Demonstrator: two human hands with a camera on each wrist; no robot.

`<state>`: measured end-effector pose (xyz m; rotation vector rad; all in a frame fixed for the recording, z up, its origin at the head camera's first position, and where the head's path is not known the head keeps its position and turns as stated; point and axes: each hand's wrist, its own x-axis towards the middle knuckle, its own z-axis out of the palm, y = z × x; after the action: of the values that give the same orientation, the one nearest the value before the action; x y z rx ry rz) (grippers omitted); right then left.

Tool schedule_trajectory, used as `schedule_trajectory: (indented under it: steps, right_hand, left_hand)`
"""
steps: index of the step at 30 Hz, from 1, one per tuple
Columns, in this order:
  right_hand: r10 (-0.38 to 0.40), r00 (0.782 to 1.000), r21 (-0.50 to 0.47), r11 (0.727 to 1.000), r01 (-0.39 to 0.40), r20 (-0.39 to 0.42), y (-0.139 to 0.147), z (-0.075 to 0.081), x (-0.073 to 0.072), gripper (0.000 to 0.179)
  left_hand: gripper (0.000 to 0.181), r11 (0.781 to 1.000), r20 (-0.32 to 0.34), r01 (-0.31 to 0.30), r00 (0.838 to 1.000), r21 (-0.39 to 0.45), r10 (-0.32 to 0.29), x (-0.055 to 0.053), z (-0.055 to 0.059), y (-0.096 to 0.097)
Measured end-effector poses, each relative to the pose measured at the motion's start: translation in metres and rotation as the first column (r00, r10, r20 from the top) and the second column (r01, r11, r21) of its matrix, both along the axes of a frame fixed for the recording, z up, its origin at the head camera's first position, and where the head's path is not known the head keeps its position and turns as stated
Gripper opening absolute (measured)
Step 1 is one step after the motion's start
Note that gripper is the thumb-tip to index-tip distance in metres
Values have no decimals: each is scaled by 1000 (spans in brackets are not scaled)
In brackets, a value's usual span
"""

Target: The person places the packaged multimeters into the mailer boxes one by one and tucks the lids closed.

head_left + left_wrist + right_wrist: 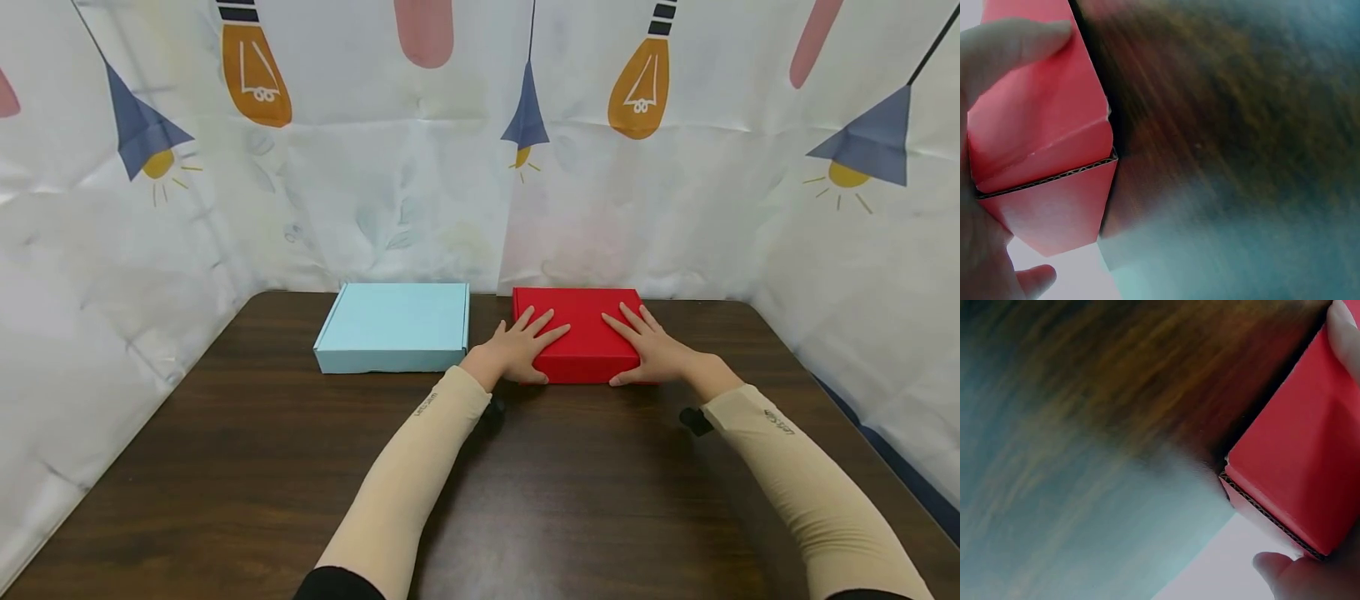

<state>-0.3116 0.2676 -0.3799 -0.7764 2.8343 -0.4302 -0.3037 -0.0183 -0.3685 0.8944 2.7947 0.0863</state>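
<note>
A closed red cardboard box [577, 333] lies flat near the far edge of the table. My left hand [517, 348] rests on its left part, fingers spread over the lid and thumb against the front side. Over the right part spreads my right hand [660, 350], its thumb also at the front side. In the left wrist view, the left thumb [1016, 47] touches the red front panel near a corner. The right wrist view has the right thumb [1344, 337] on the same panel's other end. Both hands' palms are mostly hidden.
Just left of the red box sits a closed light blue box [397, 321], close to my left wrist. Both stand on a dark brown wooden table [570, 500]. Behind and beside the table hangs a white printed curtain [420, 200].
</note>
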Motion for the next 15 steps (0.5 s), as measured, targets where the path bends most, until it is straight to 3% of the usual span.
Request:
schedule_trajectory:
  steps: [15]
  right_hand:
    - [-17, 999, -18, 1000, 16, -45, -3, -2, 3, 107]
  left_hand:
    - [102, 1000, -43, 4, 999, 0, -4, -6, -10, 0]
